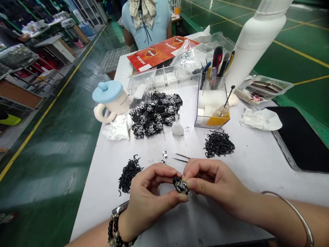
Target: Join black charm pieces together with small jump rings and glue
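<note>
My left hand [154, 192] pinches a small black part with shiny metal pieces [180, 184] between thumb and fingers, just above the table. The thumb and fingertips of my right hand [213, 176] are closed on the right end of the same part; whatever else they pinch is hidden. Tweezers [181, 157] point left from behind my right hand, and I cannot tell whether they lie on the table or touch it. Beyond my left hand are a few tiny metal pieces [164, 155]. Piles of little black curved pieces flank my hands, one on the left [129, 174], another on the right [219, 143].
A heap of black-and-metal parts [156, 113] lies mid-table, beside a small white dropper bottle [177, 127]. Around it stand a lidded mug [110, 99], a clear tool holder [212, 109] and a white tube [254, 41]. A phone [303, 137] lies right. A person [146, 24] sits ahead.
</note>
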Demonstrator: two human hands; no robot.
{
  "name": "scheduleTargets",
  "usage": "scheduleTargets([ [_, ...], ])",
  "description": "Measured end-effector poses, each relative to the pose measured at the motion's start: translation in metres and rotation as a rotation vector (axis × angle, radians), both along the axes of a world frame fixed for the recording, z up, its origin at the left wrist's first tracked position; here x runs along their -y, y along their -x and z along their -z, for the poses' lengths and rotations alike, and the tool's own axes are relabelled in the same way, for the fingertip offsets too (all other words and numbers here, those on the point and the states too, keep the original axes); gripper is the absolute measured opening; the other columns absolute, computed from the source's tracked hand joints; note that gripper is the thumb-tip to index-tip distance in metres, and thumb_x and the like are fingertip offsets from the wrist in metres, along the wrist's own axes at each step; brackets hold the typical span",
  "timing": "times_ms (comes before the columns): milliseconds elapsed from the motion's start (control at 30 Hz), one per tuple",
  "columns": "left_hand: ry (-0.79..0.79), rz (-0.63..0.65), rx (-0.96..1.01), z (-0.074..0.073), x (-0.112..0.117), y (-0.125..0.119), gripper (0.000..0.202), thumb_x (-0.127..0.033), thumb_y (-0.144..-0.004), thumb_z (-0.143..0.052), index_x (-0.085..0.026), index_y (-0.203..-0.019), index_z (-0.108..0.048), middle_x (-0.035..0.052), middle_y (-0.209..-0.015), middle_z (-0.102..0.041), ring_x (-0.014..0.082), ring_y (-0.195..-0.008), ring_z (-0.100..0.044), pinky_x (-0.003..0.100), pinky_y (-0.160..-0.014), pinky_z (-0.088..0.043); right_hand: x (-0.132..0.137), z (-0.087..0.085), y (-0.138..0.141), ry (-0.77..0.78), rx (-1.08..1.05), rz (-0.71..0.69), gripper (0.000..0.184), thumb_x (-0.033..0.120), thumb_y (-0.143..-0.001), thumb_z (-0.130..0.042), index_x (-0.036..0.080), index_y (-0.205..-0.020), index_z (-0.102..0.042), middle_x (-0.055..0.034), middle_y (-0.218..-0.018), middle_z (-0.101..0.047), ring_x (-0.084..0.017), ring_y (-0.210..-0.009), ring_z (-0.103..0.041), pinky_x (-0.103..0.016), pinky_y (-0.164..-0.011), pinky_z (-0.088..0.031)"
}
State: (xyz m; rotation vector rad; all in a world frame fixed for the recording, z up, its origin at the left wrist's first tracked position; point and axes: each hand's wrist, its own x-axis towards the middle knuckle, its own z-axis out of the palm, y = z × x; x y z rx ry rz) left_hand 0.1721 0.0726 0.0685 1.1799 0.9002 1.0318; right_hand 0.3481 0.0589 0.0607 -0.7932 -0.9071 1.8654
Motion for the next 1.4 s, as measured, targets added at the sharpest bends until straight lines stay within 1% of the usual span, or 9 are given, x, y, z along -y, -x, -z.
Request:
scheduleTargets([
  [267, -0.003, 0.002, -0.006, 0.0, 0.001, 0.001, 0.037, 0.0, -0.051, -0.081, -0.017, -0.082, -0.07, 0.0023, -0.079, -0.071, 0.0128, -0.072, -0.069, 0.016, -0.068, -0.058, 0.002, -0.001, 0.0, -0.278, 0.286, 0.077, 0.01, 0.019, -0.083, -0.06, 0.013, -0.075, -0.061, -0.0008, -0.076, -0.06, -0.004, -0.072, -0.056, -0.014, -0.066, -0.045],
  [367, 0.005, -0.013, -0.015, -0.001, 0.0, 0.001, 0.035, -0.001, -0.051, -0.081, -0.016, -0.08, -0.07, 0.0032, -0.078, -0.071, 0.0135, -0.071, -0.069, 0.016, -0.067, -0.058, 0.003, -0.003, -0.002, -0.453, 0.365, 0.118, 0.007, 0.013, -0.083, -0.056, 0.013, -0.079, -0.061, -0.0023, -0.077, -0.06, -0.006, -0.073, -0.057, -0.016, -0.067, -0.046],
  [500, -0.017, -0.022, -0.011, 0.002, 0.0, 0.002, 0.036, -0.002, -0.05, -0.082, -0.015, -0.081, -0.069, 0.0048, -0.079, -0.071, 0.0153, -0.073, -0.069, 0.018, -0.068, -0.059, 0.004, -0.006, -0.006, -0.762, 0.443, 0.164, 0.022, 0.003, -0.078, -0.047, 0.012, -0.093, -0.059, -0.0056, -0.078, -0.058, -0.009, -0.073, -0.056, -0.021, -0.065, -0.048],
  [633, -0.071, 0.004, -0.013, 0.004, -0.001, 0.004, 0.038, -0.002, -0.051, -0.082, -0.016, -0.085, -0.07, 0.0056, -0.082, -0.071, 0.0166, -0.077, -0.069, 0.021, -0.072, -0.059, 0.004, -0.009, -0.008, -0.937, 0.514, 0.166, 0.035, 0.0, -0.073, -0.044, 0.01, -0.105, -0.054, -0.0082, -0.082, -0.057, -0.011, -0.076, -0.055, -0.022, -0.066, -0.052],
  [833, -0.181, 0.049, -0.02, 0.002, -0.004, 0.006, 0.043, -0.005, -0.059, -0.079, -0.023, -0.098, -0.071, 0.0044, -0.095, -0.064, 0.0138, -0.086, -0.065, 0.019, -0.077, -0.057, 0.005, -0.01, -0.009, -1.046, 0.541, 0.241, 0.038, 0.0, -0.073, -0.047, 0.008, -0.11, -0.053, -0.0104, -0.091, -0.058, -0.013, -0.087, -0.056, -0.023, -0.075, -0.054],
  [933, -0.174, 0.071, -0.065, -0.001, -0.005, 0.006, 0.043, -0.006, -0.067, -0.074, -0.025, -0.105, -0.07, 0.0028, -0.09, -0.062, 0.011, -0.081, -0.065, 0.016, -0.075, -0.056, 0.005, -0.009, -0.009, -1.062, 0.587, 0.217, 0.038, -0.001, -0.075, -0.046, 0.005, -0.112, -0.054, -0.0111, -0.093, -0.057, -0.013, -0.09, -0.055, -0.023, -0.077, -0.054],
  [1067, -0.141, -0.031, -0.165, -0.006, -0.006, 0.006, 0.037, -0.005, -0.064, -0.076, -0.026, -0.094, -0.074, -0.0015, -0.074, -0.068, 0.0053, -0.069, -0.064, 0.005, -0.065, -0.053, 0.006, -0.006, -0.008, -1.071, 0.66, 0.226, 0.036, 0.0, -0.078, -0.046, 0.003, -0.113, -0.054, -0.0116, -0.098, -0.055, -0.012, -0.093, -0.052, -0.023, -0.081, -0.051],
  [1233, 0.028, -0.119, -0.188, -0.007, -0.006, 0.005, 0.033, -0.005, -0.064, -0.075, -0.031, -0.084, -0.075, -0.0057, -0.083, -0.075, 0.0092, -0.075, -0.071, 0.007, -0.07, -0.056, 0.007, 0.0, -0.008, -1.056, 0.713, 0.211, 0.035, 0.005, -0.081, -0.047, 0.004, -0.115, -0.053, -0.0114, -0.101, -0.052, -0.013, -0.095, -0.05, -0.024, -0.083, -0.049],
  [1400, -0.036, -0.136, -0.255, -0.008, -0.005, 0.005, 0.033, -0.004, -0.067, -0.072, -0.032, -0.085, -0.074, -0.0081, -0.085, -0.074, 0.0082, -0.077, -0.071, 0.005, -0.071, -0.055, 0.006, 0.001, -0.009, -1.106, 0.767, 0.193, 0.036, 0.01, -0.082, -0.048, 0.003, -0.118, -0.051, -0.0123, -0.104, -0.051, -0.014, -0.096, -0.049, -0.027, -0.082, -0.049],
])
